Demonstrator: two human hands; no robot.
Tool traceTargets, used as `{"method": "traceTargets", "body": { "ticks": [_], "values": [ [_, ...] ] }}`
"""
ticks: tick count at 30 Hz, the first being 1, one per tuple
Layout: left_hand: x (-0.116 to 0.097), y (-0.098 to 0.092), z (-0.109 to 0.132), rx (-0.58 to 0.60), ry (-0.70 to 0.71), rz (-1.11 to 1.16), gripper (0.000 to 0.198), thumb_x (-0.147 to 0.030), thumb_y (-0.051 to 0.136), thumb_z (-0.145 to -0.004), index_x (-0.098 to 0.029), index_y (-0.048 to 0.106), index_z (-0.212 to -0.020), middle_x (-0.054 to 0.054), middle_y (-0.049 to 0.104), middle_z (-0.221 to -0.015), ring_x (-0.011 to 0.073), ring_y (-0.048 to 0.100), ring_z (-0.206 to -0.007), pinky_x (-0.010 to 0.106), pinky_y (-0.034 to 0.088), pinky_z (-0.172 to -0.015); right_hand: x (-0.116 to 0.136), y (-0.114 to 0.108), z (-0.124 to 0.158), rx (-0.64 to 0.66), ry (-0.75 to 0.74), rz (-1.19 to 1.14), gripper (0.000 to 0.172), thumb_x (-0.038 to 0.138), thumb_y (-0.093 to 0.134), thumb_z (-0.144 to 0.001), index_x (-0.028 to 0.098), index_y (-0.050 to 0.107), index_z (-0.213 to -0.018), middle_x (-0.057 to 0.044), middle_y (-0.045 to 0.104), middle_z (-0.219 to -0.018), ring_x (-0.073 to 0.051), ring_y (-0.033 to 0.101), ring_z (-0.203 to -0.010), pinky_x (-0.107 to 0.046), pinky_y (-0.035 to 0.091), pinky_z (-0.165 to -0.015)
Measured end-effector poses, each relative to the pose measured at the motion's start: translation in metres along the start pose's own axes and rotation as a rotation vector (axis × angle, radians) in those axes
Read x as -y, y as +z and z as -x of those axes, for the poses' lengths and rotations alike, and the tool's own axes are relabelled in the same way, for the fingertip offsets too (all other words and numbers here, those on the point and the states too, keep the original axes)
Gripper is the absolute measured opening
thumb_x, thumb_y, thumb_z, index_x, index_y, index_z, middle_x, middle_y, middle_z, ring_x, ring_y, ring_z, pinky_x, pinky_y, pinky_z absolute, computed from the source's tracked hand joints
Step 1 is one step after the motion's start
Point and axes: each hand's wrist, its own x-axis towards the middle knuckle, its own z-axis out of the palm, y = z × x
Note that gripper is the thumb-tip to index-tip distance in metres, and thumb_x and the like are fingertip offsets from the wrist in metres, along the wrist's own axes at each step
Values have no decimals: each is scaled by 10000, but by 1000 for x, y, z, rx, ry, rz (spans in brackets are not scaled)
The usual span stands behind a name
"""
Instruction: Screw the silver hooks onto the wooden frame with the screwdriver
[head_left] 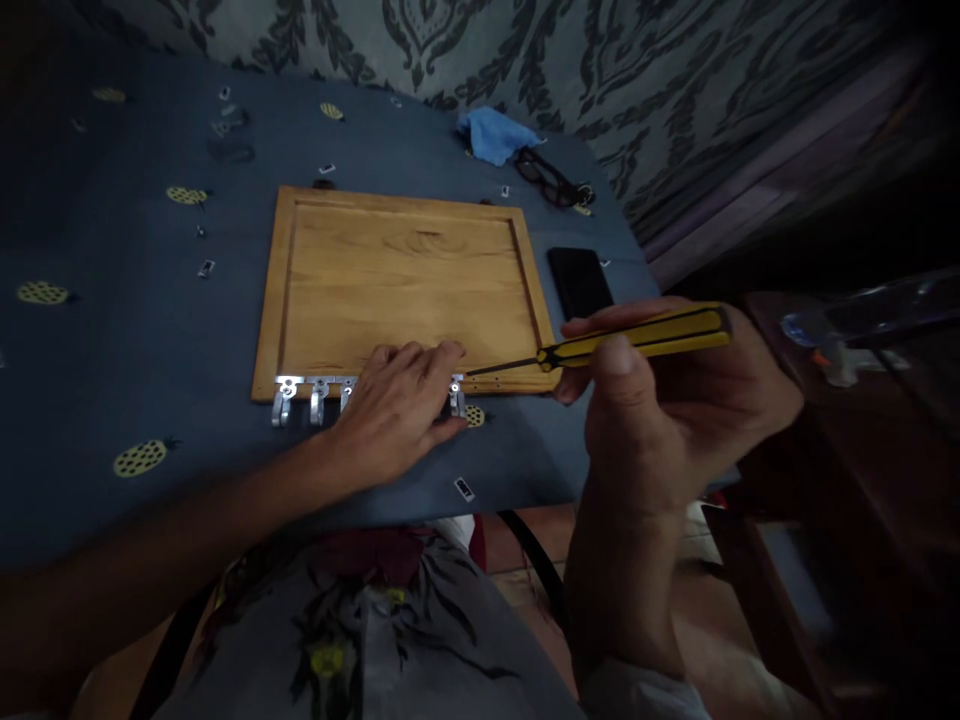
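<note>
- Pineapple-print tablecloth (150, 370) beneath framed wooden panel (412, 275).
- Metal hook rail (320, 387) under left hand (397, 405), fingers loosely spread.
- Right hand (667, 400) grips yellow-handled screwdriver (637, 337), tip by rail's end.

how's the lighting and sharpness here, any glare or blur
Head view: dim overall, darkest along the right edge; head view: bright glints on the metal hooks, a softer sheen on the wooden board; head view: toward the right edge, the clear object looks soft and stretched.
</note>
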Motion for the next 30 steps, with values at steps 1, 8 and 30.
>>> {"method": "traceTargets", "body": {
  "ticks": [1,8,30],
  "values": [
    [0,0,0,3,-2,-4,560,-334,773,-898,-145,458,-1321,115,723,-1201,328,643,-1130,443,458,-926,-1,0,1,13,3,9,55,287,803,-895,284,803,-950,16,735,-880,-102,594,-531,-274,500,-467],
    [-2,-2,0,1,-4,1,567,-335,758,-912,-137,446,-1344,118,722,-1224,334,640,-1163,456,466,-938,-13,-2,5,119,12,103,62,243,803,-887,277,780,-934,34,733,-866,-93,608,-536,-247,542,-486],
    [-2,-3,0,-6,10,-22,551,-342,746,-916,-142,434,-1324,131,719,-1206,329,641,-1139,441,462,-919,-14,-2,8,147,16,150,84,287,817,-875,290,762,-939,27,730,-859,-134,649,-590,-276,528,-495]
  ]
}}
